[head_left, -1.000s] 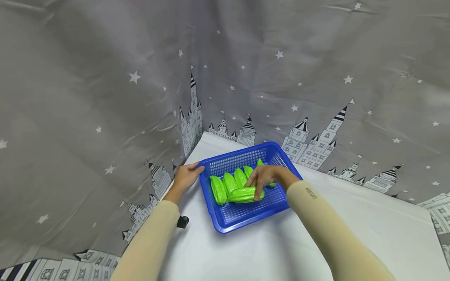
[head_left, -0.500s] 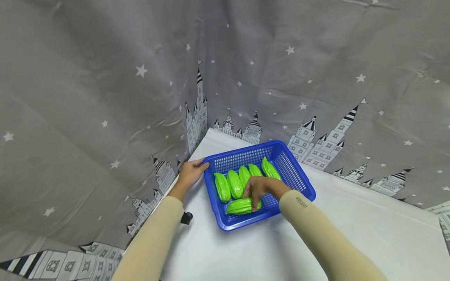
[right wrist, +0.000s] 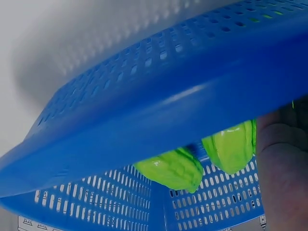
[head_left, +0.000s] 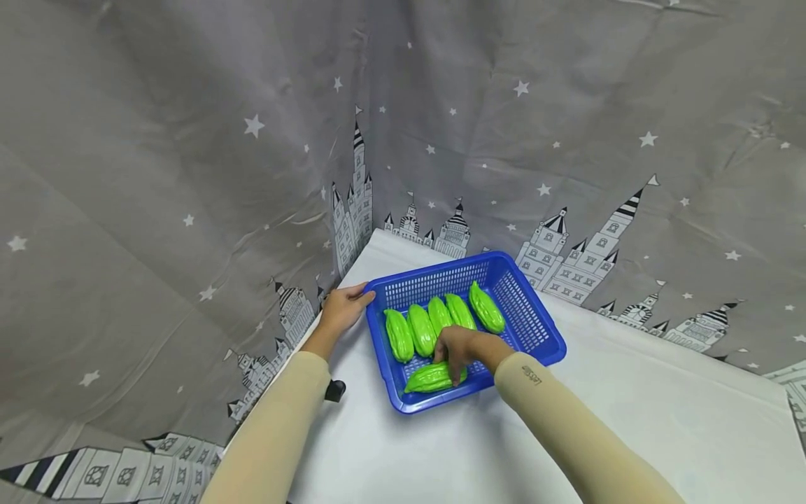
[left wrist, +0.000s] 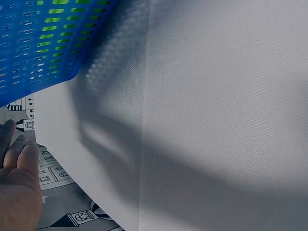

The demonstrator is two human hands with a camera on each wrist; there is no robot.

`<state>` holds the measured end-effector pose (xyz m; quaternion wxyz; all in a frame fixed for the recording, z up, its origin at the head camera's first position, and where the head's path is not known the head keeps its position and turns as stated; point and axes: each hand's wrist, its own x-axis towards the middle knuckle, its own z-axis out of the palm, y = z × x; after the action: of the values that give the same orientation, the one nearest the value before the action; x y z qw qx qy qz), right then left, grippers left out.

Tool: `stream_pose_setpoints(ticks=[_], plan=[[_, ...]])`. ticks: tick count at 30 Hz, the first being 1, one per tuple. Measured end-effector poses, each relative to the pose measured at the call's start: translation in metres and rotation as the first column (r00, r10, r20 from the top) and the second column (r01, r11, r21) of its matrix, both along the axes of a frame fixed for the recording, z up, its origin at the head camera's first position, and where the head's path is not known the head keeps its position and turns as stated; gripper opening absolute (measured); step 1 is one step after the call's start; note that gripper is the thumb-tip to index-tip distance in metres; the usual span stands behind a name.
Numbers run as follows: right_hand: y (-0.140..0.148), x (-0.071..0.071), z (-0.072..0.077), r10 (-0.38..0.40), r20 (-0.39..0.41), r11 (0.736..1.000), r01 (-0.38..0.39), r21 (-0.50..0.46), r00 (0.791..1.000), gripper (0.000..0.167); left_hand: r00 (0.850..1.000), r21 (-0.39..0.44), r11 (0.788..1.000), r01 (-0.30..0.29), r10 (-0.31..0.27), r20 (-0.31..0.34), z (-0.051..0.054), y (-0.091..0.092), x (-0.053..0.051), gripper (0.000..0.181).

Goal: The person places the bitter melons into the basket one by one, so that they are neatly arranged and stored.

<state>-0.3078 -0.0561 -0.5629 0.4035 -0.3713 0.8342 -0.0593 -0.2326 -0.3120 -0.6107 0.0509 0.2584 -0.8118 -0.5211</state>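
At its left corner, the blue plastic basket (head_left: pixel 521 334) has its rim between the thumb and fingers of my left hand (head_left: pixel 343 308). My right hand (head_left: pixel 455 348) reaches into the basket and grips a bright green, ridged bitter melon (head_left: pixel 429 378), which lies crosswise along the near wall. Behind it several more bitter melons (head_left: pixel 422 329) stand side by side in a row, the rightmost one (head_left: pixel 486 308) set a little apart. In the right wrist view the basket's near wall (right wrist: pixel 144 115) hides the gripped melon and most of my fingers.
The basket sits on a white table (head_left: pixel 617 392) in a corner between grey curtains (head_left: pixel 567 84) printed with stars and castles. A small black object (head_left: pixel 335 390) shows beside my left forearm. The table's left edge runs close under my left hand.
My right hand has brought the gripped bitter melon from against the row toward the near wall and lowered it there. My left hand stays at the basket's rim. The head view has shifted slightly.
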Motion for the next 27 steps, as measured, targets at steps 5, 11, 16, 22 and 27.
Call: stream_pose_setpoints(ticks=[5, 11, 16, 22, 27], plan=[[0.003, 0.001, 0.001, -0.013, 0.029, 1.000, 0.013, -0.010, 0.999, 0.045, 1.000, 0.007, 1.000, 0.001, -0.001, 0.018, 0.001, 0.001, 0.000, 0.051], [0.005, -0.004, 0.007, -0.018, -0.006, 0.980, 0.016, -0.199, 1.000, 0.060, 1.000, 0.013, 1.000, 0.002, -0.002, 0.013, 0.002, 0.000, 0.001, 0.050], [0.006, -0.007, 0.007, -0.004, -0.056, 0.911, -0.019, -0.411, 0.998, 0.102, 1.000, 0.009, 1.000, 0.001, -0.001, 0.008, 0.004, 0.000, 0.001, 0.050], [0.007, -0.006, 0.004, 0.010, -0.073, 0.903, -0.040, -0.427, 0.997, 0.114, 1.000, -0.003, 1.000, 0.007, -0.007, 0.011, 0.005, 0.000, -0.001, 0.050], [0.012, -0.007, 0.013, -0.102, -0.034, 0.872, 0.073, -0.484, 0.994, 0.112, 1.000, -0.012, 1.000, 0.009, -0.009, 0.019, 0.003, -0.002, -0.001, 0.051]])
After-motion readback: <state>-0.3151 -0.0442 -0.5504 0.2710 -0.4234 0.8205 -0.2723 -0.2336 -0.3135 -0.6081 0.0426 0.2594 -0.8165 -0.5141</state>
